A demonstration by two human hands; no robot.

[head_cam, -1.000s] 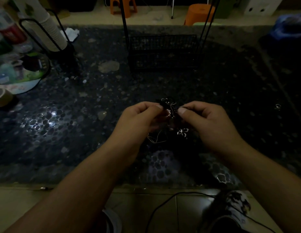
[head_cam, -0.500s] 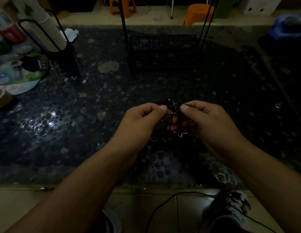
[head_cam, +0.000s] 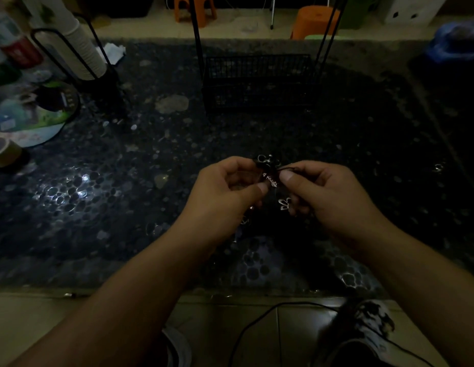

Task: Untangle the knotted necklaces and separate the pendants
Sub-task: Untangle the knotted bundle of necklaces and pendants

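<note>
i've got my left hand [head_cam: 225, 197] and right hand [head_cam: 328, 194] both curled in, thumb and fingertips pinching the knotted necklaces [head_cam: 270, 173] held between them above the dark pebble-patterned glossy table [head_cam: 111, 197]. cords are thin and black, with small silvery petal-shaped pendants [head_cam: 284, 204] dangling just under my right fingers. black wire-mesh basket [head_cam: 257, 83] sits behind; no label readable in this dim light.

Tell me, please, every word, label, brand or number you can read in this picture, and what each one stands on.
None can be read.
Round printed disc at the left edge: colourful artwork, any lettering blurred.
Red and green containers behind it: labels too blurred to read.
Stack of paper cups: no print can be made out.
Tangled necklaces between the left hand and right hand: bare of text.
</note>
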